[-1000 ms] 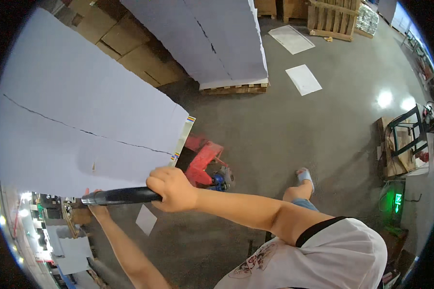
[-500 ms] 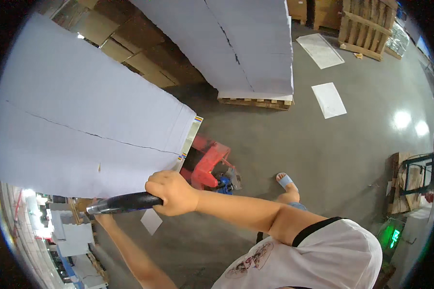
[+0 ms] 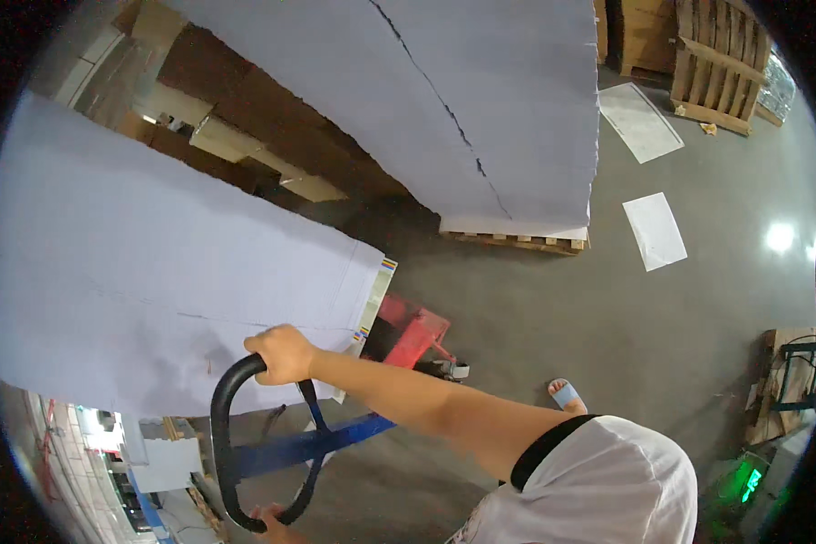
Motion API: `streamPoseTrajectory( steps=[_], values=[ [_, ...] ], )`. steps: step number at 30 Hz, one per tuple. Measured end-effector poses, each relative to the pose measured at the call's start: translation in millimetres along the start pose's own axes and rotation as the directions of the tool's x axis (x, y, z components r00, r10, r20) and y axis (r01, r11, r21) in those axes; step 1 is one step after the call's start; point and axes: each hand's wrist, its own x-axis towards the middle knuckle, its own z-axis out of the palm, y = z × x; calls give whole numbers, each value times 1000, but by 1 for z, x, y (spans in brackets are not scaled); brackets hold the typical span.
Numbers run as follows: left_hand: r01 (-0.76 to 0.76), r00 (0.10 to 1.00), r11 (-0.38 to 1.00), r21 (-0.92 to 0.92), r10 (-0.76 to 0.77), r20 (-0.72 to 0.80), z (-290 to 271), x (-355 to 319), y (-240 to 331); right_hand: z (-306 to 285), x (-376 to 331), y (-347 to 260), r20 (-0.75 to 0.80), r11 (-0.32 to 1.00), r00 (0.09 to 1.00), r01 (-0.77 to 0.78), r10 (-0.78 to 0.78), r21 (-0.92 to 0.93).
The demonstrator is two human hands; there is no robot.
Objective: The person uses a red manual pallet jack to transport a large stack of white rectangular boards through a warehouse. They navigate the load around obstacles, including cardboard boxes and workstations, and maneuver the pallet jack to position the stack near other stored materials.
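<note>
The black loop handle of a pallet jack stands in front of me at lower left. Closed around its upper corner is my right hand, with the arm stretched across the view. My left hand grips the lower end of the loop near the bottom edge, partly blurred. A blue shaft runs from the loop toward the jack's red body. Beside the red body rises a tall stack of pale white sheets, its base board edged with coloured marks. My forearm hides part of the jack.
A second tall stack of pale sheets stands on a wooden pallet farther off. Two white sheets lie on the grey floor. Wooden pallets lean at far right. Brown cartons fill the gap behind the stacks. My sandalled foot shows nearby.
The handle has swung so its whole loop and blue shaft now show. My right hand has shifted left, my left hand down. The stacks and floor sheets sit lower and farther right in view.
</note>
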Motion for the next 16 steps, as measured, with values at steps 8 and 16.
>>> streamPoseTrajectory(
  steps=[8, 16],
  values=[
    [-22, 999, 992, -123, 27, 38, 34, 86, -38, 36, 36, 29, 90, 983, 986, -148, 139, 104],
    [-60, 976, 932, -359, 130, 175, 57, 223, -94, 59, 66, 51, -23, 992, 997, -75, 78, 105]
  ],
)
